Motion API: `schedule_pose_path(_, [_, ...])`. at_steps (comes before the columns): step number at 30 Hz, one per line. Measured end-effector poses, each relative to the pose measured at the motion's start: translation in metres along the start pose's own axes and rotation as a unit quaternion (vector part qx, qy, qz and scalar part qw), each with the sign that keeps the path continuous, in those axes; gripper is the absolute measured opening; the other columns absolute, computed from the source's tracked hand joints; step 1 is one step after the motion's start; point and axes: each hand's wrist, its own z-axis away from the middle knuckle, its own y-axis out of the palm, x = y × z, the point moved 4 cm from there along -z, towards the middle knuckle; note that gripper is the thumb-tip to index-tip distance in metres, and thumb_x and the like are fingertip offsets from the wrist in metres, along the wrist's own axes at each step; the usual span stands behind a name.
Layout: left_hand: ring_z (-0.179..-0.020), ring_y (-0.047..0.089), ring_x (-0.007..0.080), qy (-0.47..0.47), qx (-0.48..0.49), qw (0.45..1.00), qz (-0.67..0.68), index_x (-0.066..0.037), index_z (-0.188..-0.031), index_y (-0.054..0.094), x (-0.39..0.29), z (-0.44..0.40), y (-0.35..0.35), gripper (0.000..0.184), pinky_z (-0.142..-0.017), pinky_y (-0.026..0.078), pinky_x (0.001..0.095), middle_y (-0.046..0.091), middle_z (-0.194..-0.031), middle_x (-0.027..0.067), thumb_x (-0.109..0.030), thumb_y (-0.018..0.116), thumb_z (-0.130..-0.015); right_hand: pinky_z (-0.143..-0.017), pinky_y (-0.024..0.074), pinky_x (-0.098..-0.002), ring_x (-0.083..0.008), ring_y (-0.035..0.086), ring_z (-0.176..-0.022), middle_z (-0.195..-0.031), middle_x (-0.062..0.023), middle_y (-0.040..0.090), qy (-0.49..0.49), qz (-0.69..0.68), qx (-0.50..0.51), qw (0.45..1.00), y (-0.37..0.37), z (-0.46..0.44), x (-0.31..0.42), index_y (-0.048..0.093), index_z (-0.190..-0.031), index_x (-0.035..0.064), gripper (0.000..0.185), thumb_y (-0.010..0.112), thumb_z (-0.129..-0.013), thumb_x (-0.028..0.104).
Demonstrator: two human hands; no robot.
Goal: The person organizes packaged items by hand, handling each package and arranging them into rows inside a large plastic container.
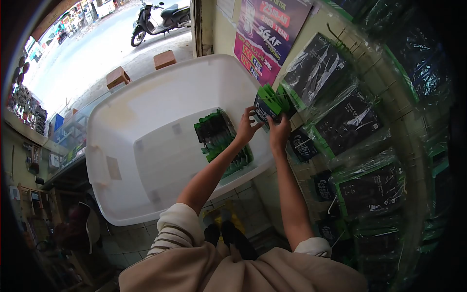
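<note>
A bunch of black and green packets (pixel 270 102) is held up near the wall rack, above the right rim of a large white tub (pixel 165 121). My left hand (pixel 248 127) has its fingers on the lower left edge of the bunch. On its lower right side my right hand (pixel 280 130) grips it, thumb up. Part of the bunch overlaps the rack, and whether it hangs on a hook cannot be made out. Inside the tub, more black and green packets (pixel 224 141) lie in rows on the right side.
Clear-wrapped black and green packages (pixel 352 119) hang on the wall rack to the right. A purple poster (pixel 270 34) is on the wall ahead. Beyond the tub stand two brown stools (pixel 164 59) and a parked scooter (pixel 163 20). A glass case (pixel 68 141) is at the left.
</note>
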Motion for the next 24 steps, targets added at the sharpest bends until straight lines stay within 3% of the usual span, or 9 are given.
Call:
schedule_pose_path(2, [-0.092, 0.053, 0.0296, -0.017, 0.0, 1.0, -0.023, -0.013, -0.118, 0.038, -0.003, 0.003, -0.003, 0.057, -0.077, 0.047, 0.0375, 0.048, -0.107, 0.0178, -0.012, 0.069, -0.07, -0.072, 0.0426, -0.0401, -0.0341, 0.054, -0.084, -0.087, -0.0193, 0.056, -0.018, -0.021, -0.026, 0.999, -0.002, -0.001, 0.0, 0.051, -0.096, -0.0036, 0.031, 0.064, -0.076, 0.017])
schedule_pose_path(5, [-0.091, 0.054, 0.0296, 0.003, 0.002, 0.999, -0.052, -0.014, -0.118, 0.039, -0.009, 0.003, -0.008, 0.053, -0.076, 0.047, 0.0367, 0.048, -0.107, 0.0178, -0.013, 0.067, -0.073, -0.069, 0.0456, -0.0371, -0.029, 0.059, -0.079, -0.086, -0.0177, 0.059, -0.043, -0.06, -0.077, 0.994, 0.001, -0.002, -0.007, 0.051, -0.096, -0.0037, 0.031, 0.064, -0.078, 0.018])
schedule_pose_path(7, [-0.091, 0.054, 0.0295, 0.016, 0.001, 0.999, -0.049, -0.014, -0.118, 0.039, -0.008, 0.0, -0.005, 0.052, -0.075, 0.046, 0.0364, 0.048, -0.107, 0.0178, -0.012, 0.065, -0.074, -0.071, 0.0457, -0.0371, -0.0302, 0.059, -0.084, -0.091, -0.0186, 0.058, -0.023, -0.073, -0.057, 0.995, 0.006, 0.0, -0.004, 0.05, -0.1, -0.0037, 0.034, 0.064, -0.077, 0.016])
schedule_pose_path(10, [-0.091, 0.055, 0.0294, 0.024, 0.001, 0.999, -0.029, -0.014, -0.118, 0.038, -0.01, 0.0, -0.001, 0.049, -0.074, 0.046, 0.0362, 0.048, -0.108, 0.0171, -0.011, 0.063, -0.076, -0.071, 0.0456, -0.0373, -0.032, 0.058, -0.086, -0.095, -0.0197, 0.058, -0.071, -0.082, -0.098, 0.989, 0.01, 0.004, 0.003, 0.047, -0.105, -0.0039, 0.039, 0.065, -0.076, 0.015])
schedule_pose_path(12, [-0.091, 0.055, 0.0294, 0.019, 0.001, 1.0, -0.015, -0.014, -0.118, 0.038, -0.009, 0.0, -0.002, 0.048, -0.074, 0.046, 0.0362, 0.048, -0.108, 0.0165, -0.011, 0.062, -0.077, -0.071, 0.0454, -0.038, -0.0337, 0.057, -0.088, -0.098, -0.0214, 0.056, -0.129, -0.01, -0.094, 0.987, 0.013, 0.0, 0.006, 0.045, -0.108, -0.0046, 0.043, 0.065, -0.075, 0.013])
schedule_pose_path(16, [-0.09, 0.054, 0.0273, 0.034, 0.003, 0.999, -0.027, -0.012, -0.116, 0.04, -0.019, 0.007, -0.005, 0.045, -0.074, 0.046, 0.0357, 0.047, -0.107, 0.0139, -0.01, 0.062, -0.077, -0.073, 0.0449, -0.0384, -0.0339, 0.057, -0.088, -0.098, -0.0224, 0.056, -0.077, -0.04, -0.075, 0.993, 0.01, -0.004, 0.002, 0.044, -0.11, -0.005, 0.045, 0.065, -0.074, 0.012])
schedule_pose_path(18, [-0.09, 0.054, 0.0264, 0.046, -0.012, 0.997, -0.059, -0.011, -0.116, 0.041, -0.037, 0.008, -0.007, 0.044, -0.074, 0.046, 0.0355, 0.046, -0.107, 0.0133, -0.009, 0.062, -0.077, -0.083, 0.0407, -0.0405, -0.0361, 0.05, -0.102, -0.108, -0.0244, 0.05, -0.006, -0.078, -0.033, 0.996, 0.006, -0.002, 0.003, 0.036, -0.119, -0.0046, 0.053, 0.063, -0.074, 0.008])
schedule_pose_path(20, [-0.09, 0.053, 0.0232, 0.138, -0.088, 0.985, -0.046, -0.006, -0.113, 0.043, -0.063, 0.008, -0.011, 0.041, -0.076, 0.047, 0.034, 0.044, -0.105, 0.0125, -0.007, 0.062, -0.076, -0.085, 0.0398, -0.0404, -0.0366, 0.049, -0.104, -0.111, -0.0252, 0.048, -0.019, -0.079, -0.046, 0.996, 0.004, -0.001, 0.003, 0.035, -0.12, -0.005, 0.054, 0.062, -0.075, 0.008])
schedule_pose_path(24, [-0.089, 0.053, 0.0196, 0.15, -0.074, 0.985, 0.045, -0.003, -0.11, 0.045, -0.102, 0.0, -0.008, 0.038, -0.077, 0.048, 0.0316, 0.045, -0.104, 0.0113, -0.005, 0.062, -0.076, -0.089, 0.0372, -0.0405, -0.0378, 0.044, -0.109, -0.115, -0.0269, 0.045, -0.075, -0.053, -0.081, 0.992, -0.004, -0.001, 0.004, 0.032, -0.122, -0.006, 0.056, 0.061, -0.076, 0.008])
